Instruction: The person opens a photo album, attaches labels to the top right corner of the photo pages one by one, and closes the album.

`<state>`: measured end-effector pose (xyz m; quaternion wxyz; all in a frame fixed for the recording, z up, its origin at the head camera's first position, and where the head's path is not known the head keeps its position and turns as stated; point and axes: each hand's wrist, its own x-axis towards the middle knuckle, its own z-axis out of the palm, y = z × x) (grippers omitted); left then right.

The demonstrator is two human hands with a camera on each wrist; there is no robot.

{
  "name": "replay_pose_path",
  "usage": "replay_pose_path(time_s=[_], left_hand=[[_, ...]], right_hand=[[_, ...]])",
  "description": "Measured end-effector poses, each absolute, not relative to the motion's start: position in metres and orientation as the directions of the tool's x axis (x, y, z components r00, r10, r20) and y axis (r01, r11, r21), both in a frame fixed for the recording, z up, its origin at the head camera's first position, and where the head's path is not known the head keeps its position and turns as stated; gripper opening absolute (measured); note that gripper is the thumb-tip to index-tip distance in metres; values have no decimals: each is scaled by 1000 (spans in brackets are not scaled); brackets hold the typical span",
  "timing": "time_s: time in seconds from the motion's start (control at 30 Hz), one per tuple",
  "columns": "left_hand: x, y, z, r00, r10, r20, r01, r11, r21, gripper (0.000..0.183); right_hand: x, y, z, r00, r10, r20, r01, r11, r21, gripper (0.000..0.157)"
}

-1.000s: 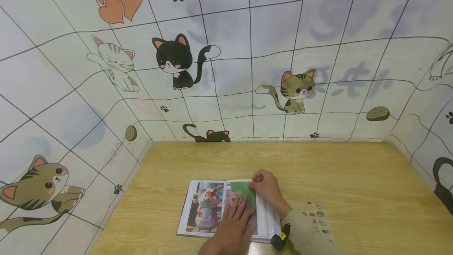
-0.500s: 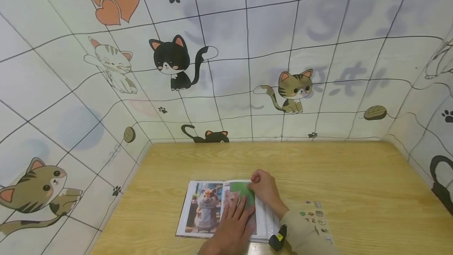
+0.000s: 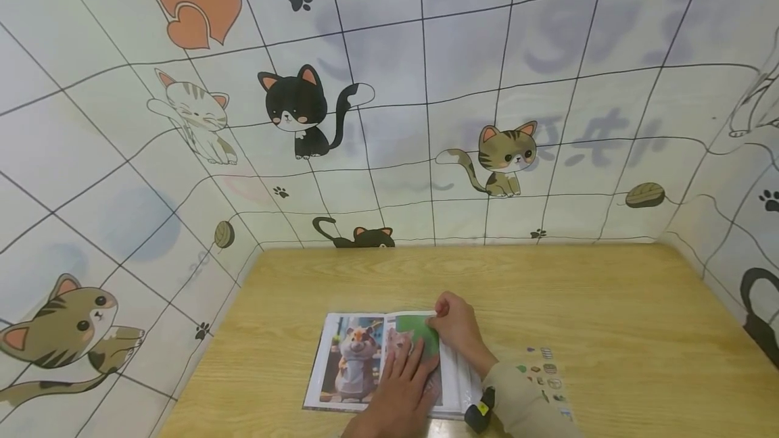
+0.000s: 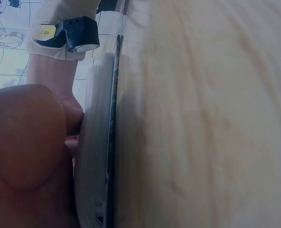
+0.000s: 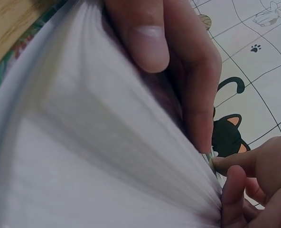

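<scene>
An open photo album [image 3: 314, 384] lies on the wooden table. Its left page shows a hamster picture [image 3: 356, 367] in an apron. A picture with a pink animal and green background [image 3: 416, 326] fills the facing page. Across that picture my left hand [image 3: 398, 380] lies palm down, fingers spread and straight. My right hand [image 3: 459, 333] pinches the upper outer corner of this page, its other fingers curled. Close up in the right wrist view, the thumb [image 5: 150, 47] rests along the fanned white page edges [image 5: 107, 128]. The left wrist view shows the album side-on beneath my left palm [image 4: 26, 142].
A clear sheet of small stickers [image 3: 548, 377] lies right of the album, partly under my right sleeve [image 3: 526, 401]. A black wrist device [image 3: 481, 411] overlaps the album's lower right corner. Behind the table [image 3: 608, 303] rises a wall covering [image 3: 402, 134] with cat drawings.
Both hands keep their places on the album. The head view has shifted slightly; the album and page show no clear movement.
</scene>
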<state>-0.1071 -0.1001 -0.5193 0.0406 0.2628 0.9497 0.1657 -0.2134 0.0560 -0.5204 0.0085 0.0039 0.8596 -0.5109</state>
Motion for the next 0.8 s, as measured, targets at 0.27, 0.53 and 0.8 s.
replay_pose_path(time_s=[0.27, 0.53, 0.8], left_hand=[[-109, -100, -521, -855, 519, 1, 488, 804, 338, 50], [-109, -101, -523, -856, 515, 38, 490, 787, 375, 49], [-112, -110, -515, -830, 552, 79, 501, 675, 542, 50]], right_hand=[[-214, 60, -522, -1000, -1, -31, 27, 471, -882, 21], [-212, 63, -521, -998, -11, -67, 57, 394, -917, 17], [-213, 63, -521, -998, -20, -66, 53, 390, -919, 16]])
